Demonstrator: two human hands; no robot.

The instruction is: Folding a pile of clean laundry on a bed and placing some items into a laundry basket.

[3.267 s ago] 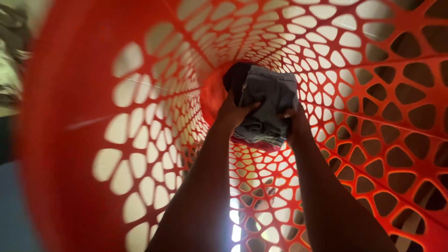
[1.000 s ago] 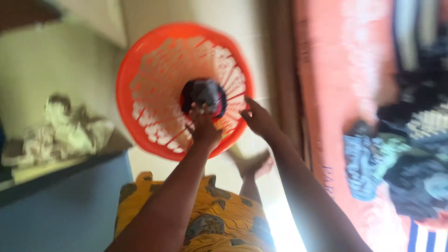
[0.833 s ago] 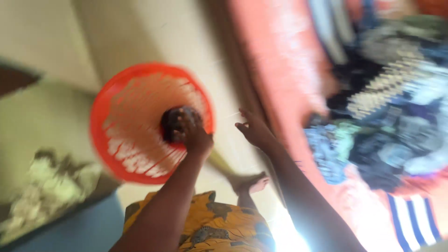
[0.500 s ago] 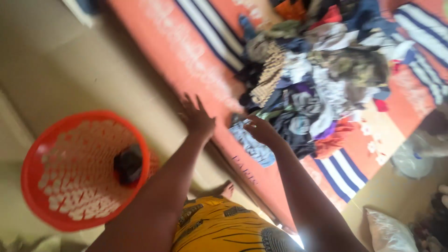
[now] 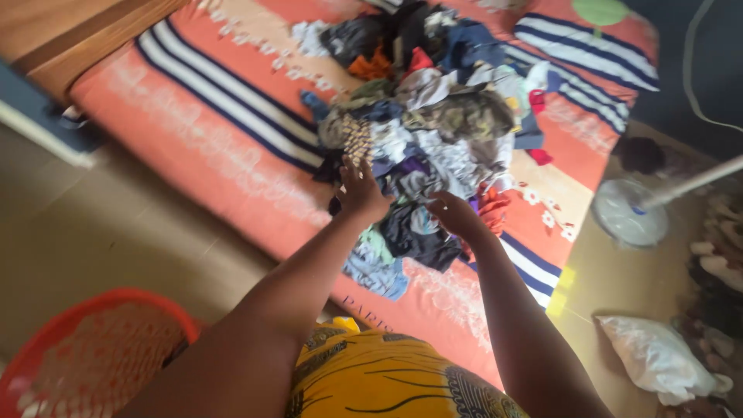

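The big orange mattress (image 5: 232,147) with its dark-and-white stripes fills the upper half of the view now, lying on the tan floor (image 5: 116,232), and that's the change: a moment ago the view was down inside the red laundry basket (image 5: 85,348), both hands on a dark garment at the bottom. Now the basket has slid off to the lower left corner, only its rim and latticed wall showing, and whether that garment is still in it can't be seen from here. Spread across the middle of the mattress sits the heap of mixed clothes (image 5: 441,116), greys, blues, camouflage, a flash of orange and red, all tangled together. Both arms stretch out over it. The left hand (image 5: 360,190) has come across from the basket and hangs at the near edge of the heap, fingers spread, nothing in it, just above a dark piece and a beige patterned one. The right hand (image 5: 457,215) is alongside, also open and empty, fingers loosely apart over a dark blue garment (image 5: 414,232), close to touching, though contact is hard to call. So the hands read as finished at the basket and now at the heap. Off to the right, a round white fan base (image 5: 628,213) and a white plastic bag (image 5: 658,358) rest on the floor.
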